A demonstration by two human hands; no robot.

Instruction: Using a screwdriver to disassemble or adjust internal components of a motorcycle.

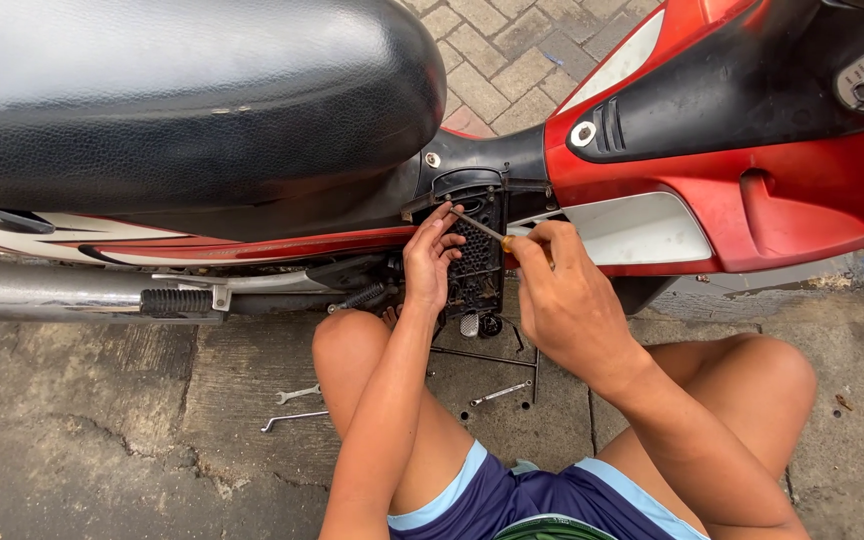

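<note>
I squat beside a red and black motorcycle (pixel 732 150) with a wide black seat (pixel 172 90). My right hand (pixel 557 295) grips a screwdriver (pixel 480 230) with a yellow handle, its thin shaft pointing up-left at the top of a black perforated side panel (pixel 477 262) under the seat. My left hand (pixel 430 258) rests on the left edge of that panel, fingers bent against it. The screwdriver's tip lies close to my left fingertips.
Wrenches lie on the concrete between my knees: two (pixel 297 405) at the left, one (pixel 500 392) near a thin metal frame. A chrome exhaust pipe (pixel 52 290) and a black footpeg (pixel 177 300) run at the left. Brick paving shows beyond the bike.
</note>
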